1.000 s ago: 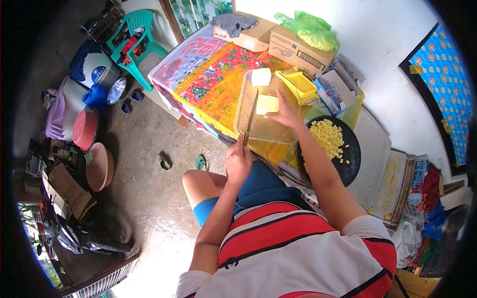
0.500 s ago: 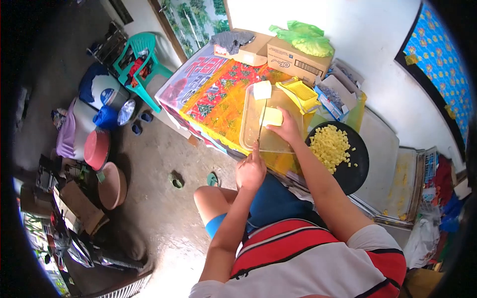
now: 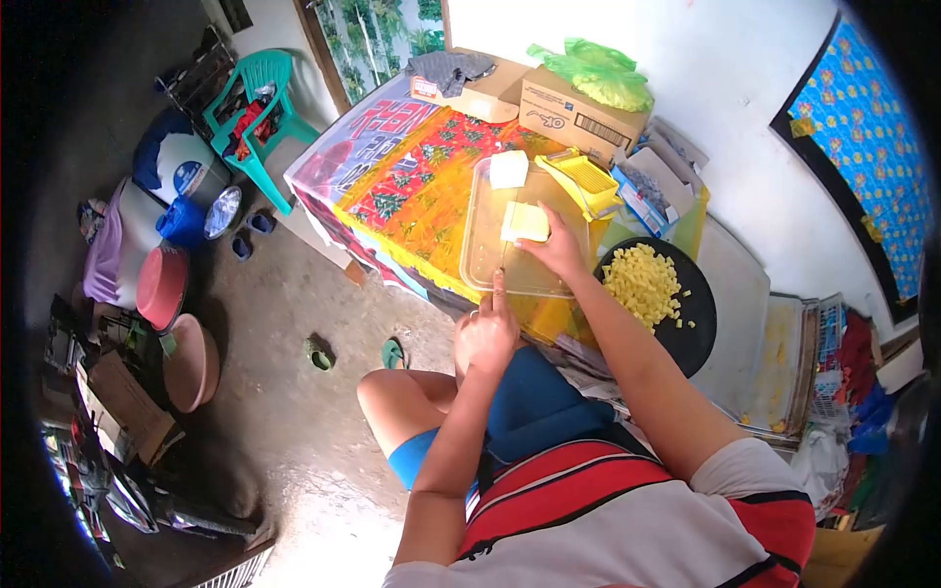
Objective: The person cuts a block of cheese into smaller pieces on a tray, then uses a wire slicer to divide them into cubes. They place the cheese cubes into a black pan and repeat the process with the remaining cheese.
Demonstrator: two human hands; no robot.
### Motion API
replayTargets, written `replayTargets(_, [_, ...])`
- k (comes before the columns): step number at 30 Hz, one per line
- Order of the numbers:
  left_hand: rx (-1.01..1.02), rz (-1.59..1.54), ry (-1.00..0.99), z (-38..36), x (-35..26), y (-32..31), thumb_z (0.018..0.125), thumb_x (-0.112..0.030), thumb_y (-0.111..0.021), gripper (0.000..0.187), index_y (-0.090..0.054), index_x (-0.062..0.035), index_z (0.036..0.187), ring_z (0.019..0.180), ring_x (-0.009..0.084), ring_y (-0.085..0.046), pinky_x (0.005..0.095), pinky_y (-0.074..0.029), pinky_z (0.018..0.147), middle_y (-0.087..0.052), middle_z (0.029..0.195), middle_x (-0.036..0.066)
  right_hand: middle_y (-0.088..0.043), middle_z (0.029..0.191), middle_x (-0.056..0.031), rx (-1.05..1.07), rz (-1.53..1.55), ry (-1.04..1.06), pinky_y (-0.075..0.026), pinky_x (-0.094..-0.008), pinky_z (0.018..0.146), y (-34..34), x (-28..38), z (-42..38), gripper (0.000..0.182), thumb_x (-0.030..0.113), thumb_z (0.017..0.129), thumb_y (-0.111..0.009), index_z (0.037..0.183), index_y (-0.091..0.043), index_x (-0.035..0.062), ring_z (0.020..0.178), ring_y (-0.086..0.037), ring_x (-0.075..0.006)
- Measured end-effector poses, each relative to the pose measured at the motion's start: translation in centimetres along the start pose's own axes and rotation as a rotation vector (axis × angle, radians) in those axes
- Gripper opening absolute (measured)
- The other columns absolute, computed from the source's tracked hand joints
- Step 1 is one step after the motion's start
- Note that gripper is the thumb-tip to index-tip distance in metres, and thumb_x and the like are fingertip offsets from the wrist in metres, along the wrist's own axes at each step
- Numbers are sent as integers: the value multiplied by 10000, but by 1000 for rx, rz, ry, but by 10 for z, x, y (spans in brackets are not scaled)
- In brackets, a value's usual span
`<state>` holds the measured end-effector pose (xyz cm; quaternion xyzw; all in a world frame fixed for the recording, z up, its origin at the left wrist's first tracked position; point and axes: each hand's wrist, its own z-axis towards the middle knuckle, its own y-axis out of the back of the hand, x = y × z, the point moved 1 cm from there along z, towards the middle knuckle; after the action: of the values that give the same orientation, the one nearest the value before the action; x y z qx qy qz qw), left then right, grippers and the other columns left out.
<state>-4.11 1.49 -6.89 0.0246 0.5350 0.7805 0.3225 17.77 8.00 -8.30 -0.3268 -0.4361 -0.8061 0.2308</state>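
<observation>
My left hand (image 3: 487,338) is closed on the handle of a knife (image 3: 503,257), its index finger stretched along the top. The thin blade runs up to the left side of a pale yellow block (image 3: 525,222), where the rest is hard to see. Fingers of my right hand (image 3: 557,247) grip this block from its right side. Under both lies a shallow clear plastic tray (image 3: 474,257). A second pale block (image 3: 508,170) rests at the tray's far edge. To the right, a round black pan (image 3: 694,333) holds a heap of small yellow cubes (image 3: 639,279).
A yellow slicer (image 3: 580,182) lies beyond the tray, beside an open blue-and-white box (image 3: 642,199). Cardboard boxes (image 3: 573,118) and a green plastic bag (image 3: 598,73) stand at the table's back. A green chair (image 3: 257,127) and basins (image 3: 191,363) are on the left.
The view has shifted slightly. The knife blade, which reached up past the block along its left side, now shows only short of it. My right hand keeps its grip.
</observation>
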Motion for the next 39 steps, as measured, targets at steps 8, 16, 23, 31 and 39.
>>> replayTargets(8, [118,14,48,6,-7,12,846,-183,-567,632,-419,-123,1458,577,301,-669,442,-568,541,-675,867,111,-573,1253,-199,5,4,-30,-474,-401,979,-1,4,-1,883,320,683,-870,1408,-444,52,1163,-576,-339])
replayTargets(16, [141,67,-11,11,-8,23,819,-181,-583,661,-422,-78,1451,574,282,-666,403,-561,574,-676,843,107,-569,1269,-194,8,-43,-24,-466,-399,991,-1,3,-1,876,329,689,-864,1406,-448,48,1174,-570,-339])
replayTargets(23, [77,79,-3,12,-8,16,808,-184,-594,669,-430,-87,1449,567,277,-662,394,-556,573,-668,818,103,-573,1273,-186,15,39,-34,-467,-378,989,-3,0,0,872,307,694,-870,1408,-448,37,1175,-574,-307])
replayTargets(31, [40,68,15,11,-8,5,801,-178,-603,655,-455,-89,1433,543,267,-640,390,-547,548,-659,799,99,-591,1253,-160,4,-10,-22,-483,-341,965,-5,-3,0,857,255,704,-880,1408,-450,21,1137,-598,-238])
replayTargets(39, [58,51,18,12,-10,9,802,-160,-597,646,-457,-76,1427,544,262,-637,385,-543,516,-665,825,109,-583,1257,-188,11,32,-31,-476,-374,976,-4,-1,0,865,308,694,-873,1399,-456,30,1156,-587,-300])
